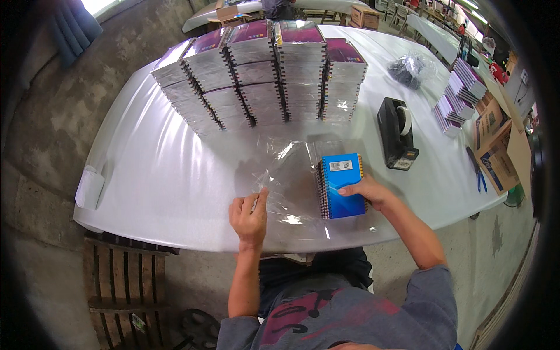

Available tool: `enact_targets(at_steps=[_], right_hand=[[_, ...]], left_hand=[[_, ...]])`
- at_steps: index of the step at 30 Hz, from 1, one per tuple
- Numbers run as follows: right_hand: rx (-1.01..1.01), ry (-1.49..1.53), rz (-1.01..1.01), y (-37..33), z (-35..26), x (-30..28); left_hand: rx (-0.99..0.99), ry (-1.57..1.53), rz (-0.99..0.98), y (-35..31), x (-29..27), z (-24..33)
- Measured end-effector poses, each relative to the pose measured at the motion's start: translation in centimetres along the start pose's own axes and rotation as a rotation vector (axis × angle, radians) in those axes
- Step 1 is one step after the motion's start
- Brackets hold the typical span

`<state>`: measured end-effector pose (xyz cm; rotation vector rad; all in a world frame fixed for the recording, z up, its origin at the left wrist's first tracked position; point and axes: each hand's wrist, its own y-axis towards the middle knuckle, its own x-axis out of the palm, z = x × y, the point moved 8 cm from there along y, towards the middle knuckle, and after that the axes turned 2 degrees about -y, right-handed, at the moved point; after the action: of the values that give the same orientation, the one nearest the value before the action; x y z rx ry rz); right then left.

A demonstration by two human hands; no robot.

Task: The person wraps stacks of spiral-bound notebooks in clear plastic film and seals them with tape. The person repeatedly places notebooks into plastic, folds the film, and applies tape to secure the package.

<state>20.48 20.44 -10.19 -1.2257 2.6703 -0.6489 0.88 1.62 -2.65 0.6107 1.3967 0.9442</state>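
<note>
A stack of blue spiral-bound notebooks [344, 201] lies on the table, partly over a sheet of clear plastic film [289, 169]. My right hand [368, 192] grips the stack from its right side, thumb across the blue cover and the other fingers hidden at the edge. To the left, my left hand [249, 219] pinches the left edge of the film between thumb and forefinger. A pale label sits near the top of the front cover. The film spreads between my left hand and the stack, creased and shiny.
Tall stacks of wrapped notebooks [256, 76] stand at the back. A black tape dispenser [396, 134] is on the right, with a bag of dark items [406, 71] behind it. Further right are more notebooks [459, 96], pliers [477, 169] and a cardboard box [499, 146]. A white object [90, 188] lies far left.
</note>
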Motion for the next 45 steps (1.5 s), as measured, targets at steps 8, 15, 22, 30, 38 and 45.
enact_targets(at_steps=[8, 15, 22, 30, 38, 45], right_hand=[[-0.002, -0.018, -0.004, 0.1, 0.1, 0.0], [-0.008, 0.005, -0.026, 0.3, 0.0, 0.2], [0.062, 0.198, -0.091, 0.5, -1.7, 0.3], [0.099, 0.077, -0.087, 2.9, -2.3, 4.0], [0.205, -0.14, -0.03, 4.2, -1.3, 4.6], [0.2, -0.172, -0.016, 4.3, -1.6, 4.5]], left_hand=[[-0.786, -0.742, -0.279, -2.2, 4.3, -4.8], [-0.7, -0.927, -0.988, -0.1, 5.8, -2.7], [-0.655, -0.978, -0.867, 0.0, 6.0, -3.0], [-0.661, -1.073, -0.884, 0.6, 5.5, -1.9], [-0.696, -1.135, -0.981, -0.5, 5.6, -1.0], [-0.6, -1.251, -0.918, 1.9, 6.2, 2.6]])
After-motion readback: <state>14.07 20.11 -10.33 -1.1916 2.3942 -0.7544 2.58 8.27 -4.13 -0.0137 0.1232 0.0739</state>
